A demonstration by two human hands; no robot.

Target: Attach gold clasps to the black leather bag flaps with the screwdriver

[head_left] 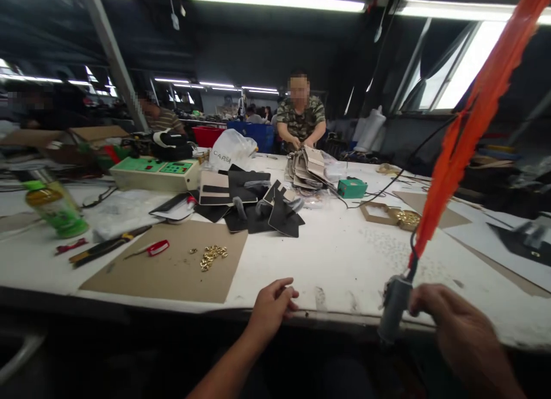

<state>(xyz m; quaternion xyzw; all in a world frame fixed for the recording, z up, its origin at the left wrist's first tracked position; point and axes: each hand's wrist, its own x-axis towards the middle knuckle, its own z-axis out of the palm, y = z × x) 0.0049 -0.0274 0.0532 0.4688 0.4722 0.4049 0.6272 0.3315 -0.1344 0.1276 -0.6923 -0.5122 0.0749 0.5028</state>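
Observation:
My left hand [271,307] is over the table's front edge, its fingers loosely bent and apart with nothing in them. On the right, my right hand [456,324] is slightly blurred, fingers half bent, its fingertips beside a grey cylindrical tool [395,310]. Whether they touch it I cannot tell. The tool hangs from a black cord and an orange strip [462,140]. Left of my left hand, a small pile of gold-coloured metal pieces [210,256] rests on a brown board [172,278]. A red-handled pointed tool [158,248] lies on that board too.
Black flat pieces [284,215] are heaped mid-table. A green-and-cream control box [155,174], a bottle [55,209] and a black-and-yellow tool [107,245] are at left. An open box of gold pieces [408,219] and a small green box [352,188] stand at right. A co-worker [301,117] handles stacked pieces opposite.

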